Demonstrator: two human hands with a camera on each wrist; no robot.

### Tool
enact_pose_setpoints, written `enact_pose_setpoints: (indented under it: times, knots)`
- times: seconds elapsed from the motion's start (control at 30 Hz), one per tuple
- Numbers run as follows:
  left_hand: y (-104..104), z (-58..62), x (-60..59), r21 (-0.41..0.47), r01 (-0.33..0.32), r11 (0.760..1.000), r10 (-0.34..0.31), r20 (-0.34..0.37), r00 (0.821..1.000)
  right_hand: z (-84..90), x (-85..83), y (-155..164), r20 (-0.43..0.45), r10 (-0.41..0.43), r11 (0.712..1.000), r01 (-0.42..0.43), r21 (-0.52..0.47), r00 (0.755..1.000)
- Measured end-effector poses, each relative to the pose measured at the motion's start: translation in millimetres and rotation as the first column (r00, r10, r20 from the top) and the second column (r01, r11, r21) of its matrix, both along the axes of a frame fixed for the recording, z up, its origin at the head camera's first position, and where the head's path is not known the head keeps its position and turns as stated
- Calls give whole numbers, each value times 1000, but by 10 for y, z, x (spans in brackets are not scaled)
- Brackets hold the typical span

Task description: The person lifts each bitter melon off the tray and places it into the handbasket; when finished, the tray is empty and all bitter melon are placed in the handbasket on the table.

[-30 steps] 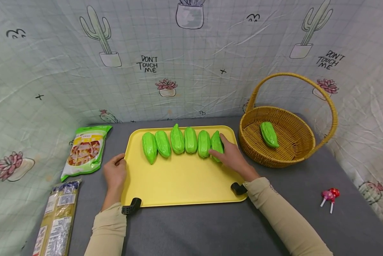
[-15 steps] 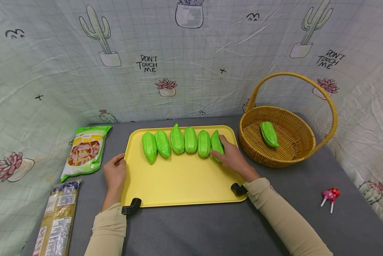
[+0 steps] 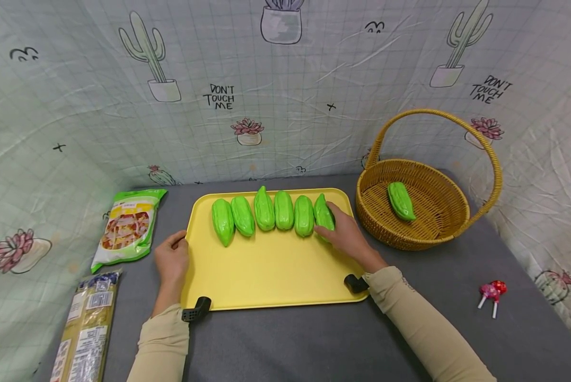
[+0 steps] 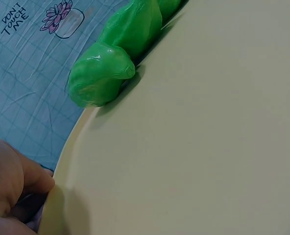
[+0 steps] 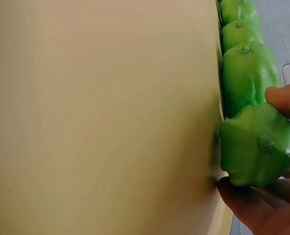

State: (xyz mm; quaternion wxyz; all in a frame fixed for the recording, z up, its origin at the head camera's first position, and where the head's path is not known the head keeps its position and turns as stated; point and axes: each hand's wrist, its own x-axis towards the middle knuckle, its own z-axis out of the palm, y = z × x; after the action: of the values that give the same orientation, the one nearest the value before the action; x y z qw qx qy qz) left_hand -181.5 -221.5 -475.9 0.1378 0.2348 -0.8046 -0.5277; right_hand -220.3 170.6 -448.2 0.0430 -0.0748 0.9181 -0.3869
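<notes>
Holding left tray edge (image 4: 69, 143), left grip (image 3: 172, 257), right grip (image 3: 343, 233) round gourd (image 3: 323, 212) near right rim (image 3: 350, 203)

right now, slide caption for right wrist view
Right hand holding the nearest green vegetable in a row on a tray.

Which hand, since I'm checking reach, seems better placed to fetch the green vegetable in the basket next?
Probably the right hand: it is nearer the basket, though it grips the rightmost vegetable on the tray. The left hand holds the tray's left edge.

1 green-edged bag (image 3: 126, 228), 1 long packet (image 3: 86, 329), 2 lollipops (image 3: 489, 292), cactus-print backdrop (image 3: 295, 79)
</notes>
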Motion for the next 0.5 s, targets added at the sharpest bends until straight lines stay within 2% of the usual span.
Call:
enact_pose_setpoints:
  times: [0.5]
  knots:
    - [-3,1,-7,-17,-7,1000,7,11,1000,84,13,-4,-48,-15,999,13,-33,999]
